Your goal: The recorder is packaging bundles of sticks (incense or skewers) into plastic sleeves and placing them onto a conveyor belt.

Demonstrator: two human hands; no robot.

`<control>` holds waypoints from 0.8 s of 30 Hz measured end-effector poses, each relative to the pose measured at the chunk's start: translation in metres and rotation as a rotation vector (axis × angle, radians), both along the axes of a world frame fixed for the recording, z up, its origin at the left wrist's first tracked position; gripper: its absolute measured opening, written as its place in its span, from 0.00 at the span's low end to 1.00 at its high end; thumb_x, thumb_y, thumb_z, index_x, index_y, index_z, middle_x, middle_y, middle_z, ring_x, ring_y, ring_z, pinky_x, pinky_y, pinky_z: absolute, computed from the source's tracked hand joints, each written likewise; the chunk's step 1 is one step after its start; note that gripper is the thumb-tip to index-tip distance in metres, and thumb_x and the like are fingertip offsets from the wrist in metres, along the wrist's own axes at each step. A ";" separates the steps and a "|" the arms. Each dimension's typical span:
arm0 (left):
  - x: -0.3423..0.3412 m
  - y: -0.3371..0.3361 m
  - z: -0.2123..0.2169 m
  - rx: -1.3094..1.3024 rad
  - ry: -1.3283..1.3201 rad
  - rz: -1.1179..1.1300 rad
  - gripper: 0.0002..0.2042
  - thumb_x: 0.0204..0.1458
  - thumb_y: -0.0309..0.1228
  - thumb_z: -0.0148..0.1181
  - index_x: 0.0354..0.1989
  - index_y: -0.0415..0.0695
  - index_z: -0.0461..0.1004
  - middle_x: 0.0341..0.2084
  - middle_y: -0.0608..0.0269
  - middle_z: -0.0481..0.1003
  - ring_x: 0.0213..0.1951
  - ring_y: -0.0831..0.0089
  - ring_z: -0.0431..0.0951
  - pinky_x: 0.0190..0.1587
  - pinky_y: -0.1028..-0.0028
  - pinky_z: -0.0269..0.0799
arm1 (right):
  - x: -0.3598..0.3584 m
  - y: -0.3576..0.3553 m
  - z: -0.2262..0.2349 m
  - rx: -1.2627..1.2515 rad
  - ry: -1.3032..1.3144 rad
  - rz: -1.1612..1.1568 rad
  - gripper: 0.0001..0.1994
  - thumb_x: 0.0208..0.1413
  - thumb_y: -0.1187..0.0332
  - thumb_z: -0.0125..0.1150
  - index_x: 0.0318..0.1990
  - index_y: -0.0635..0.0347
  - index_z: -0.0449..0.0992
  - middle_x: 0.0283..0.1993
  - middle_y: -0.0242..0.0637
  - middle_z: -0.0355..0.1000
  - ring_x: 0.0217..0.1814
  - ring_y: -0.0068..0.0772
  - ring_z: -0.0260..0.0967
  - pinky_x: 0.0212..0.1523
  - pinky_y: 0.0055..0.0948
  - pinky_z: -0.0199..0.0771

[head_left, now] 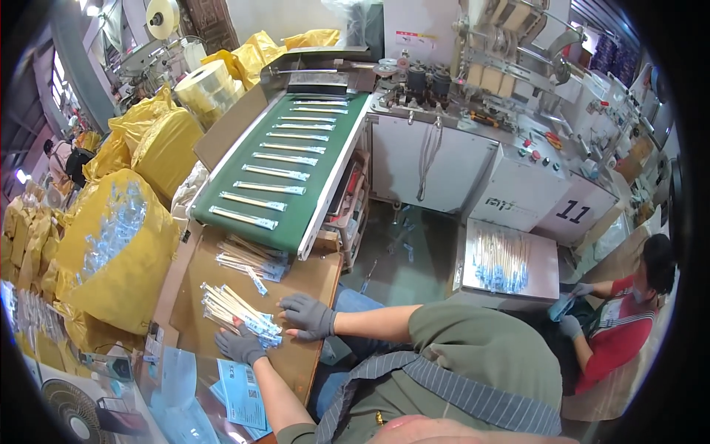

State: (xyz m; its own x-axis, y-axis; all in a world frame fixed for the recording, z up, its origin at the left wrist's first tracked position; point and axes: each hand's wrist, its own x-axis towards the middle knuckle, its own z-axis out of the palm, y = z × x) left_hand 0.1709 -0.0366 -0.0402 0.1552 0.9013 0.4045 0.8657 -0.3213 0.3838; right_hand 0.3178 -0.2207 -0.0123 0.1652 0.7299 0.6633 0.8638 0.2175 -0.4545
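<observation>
A loose bundle of wrapped chopsticks [235,309] lies on the brown tabletop [307,277], its blue-printed wrapper ends toward me. My left hand [240,345], in a grey glove with bare fingertips, rests against the near side of this bundle, fingers spread. Just right of the bundle, my right hand [307,317] in a matching glove reaches out with its fingers apart and nothing in them. Farther back lies a second heap of wrapped chopsticks [251,259], below the end of the green conveyor belt [244,201]. Single wrapped chopstick packs lie spaced in a row along that belt.
A yellow sack [111,288] of clear and blue wrappers stands left of the table. Blue printed bags [244,392] lie near my left forearm. At right, a co-worker in red [621,325] handles a blue packet beside a white box [473,255] bearing more chopsticks. Machinery [444,96] stands behind.
</observation>
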 end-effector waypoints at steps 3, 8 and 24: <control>0.002 0.000 0.001 -0.005 0.013 0.010 0.35 0.55 0.58 0.44 0.52 0.33 0.69 0.55 0.41 0.65 0.59 0.50 0.62 0.61 0.58 0.53 | 0.000 0.000 0.001 -0.018 0.007 -0.005 0.20 0.47 0.57 0.60 0.43 0.61 0.71 0.55 0.53 0.64 0.56 0.54 0.62 0.57 0.46 0.61; 0.001 0.001 0.000 -0.018 0.022 0.025 0.35 0.54 0.59 0.43 0.52 0.35 0.69 0.56 0.43 0.65 0.60 0.52 0.61 0.62 0.59 0.52 | -0.001 0.000 0.002 -0.033 0.004 -0.010 0.20 0.47 0.57 0.59 0.44 0.62 0.70 0.55 0.53 0.64 0.57 0.54 0.62 0.57 0.45 0.61; 0.000 -0.002 0.003 0.034 0.014 0.017 0.34 0.55 0.58 0.44 0.50 0.34 0.70 0.54 0.41 0.66 0.58 0.50 0.63 0.60 0.58 0.56 | -0.001 0.001 -0.001 -0.034 0.014 0.016 0.21 0.48 0.56 0.58 0.44 0.63 0.70 0.55 0.54 0.64 0.57 0.55 0.61 0.57 0.46 0.61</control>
State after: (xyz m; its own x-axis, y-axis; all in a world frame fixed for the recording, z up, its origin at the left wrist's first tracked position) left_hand 0.1711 -0.0382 -0.0377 0.1458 0.8895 0.4330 0.8765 -0.3191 0.3604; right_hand 0.3168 -0.2196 -0.0131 0.1630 0.7548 0.6354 0.8537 0.2149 -0.4743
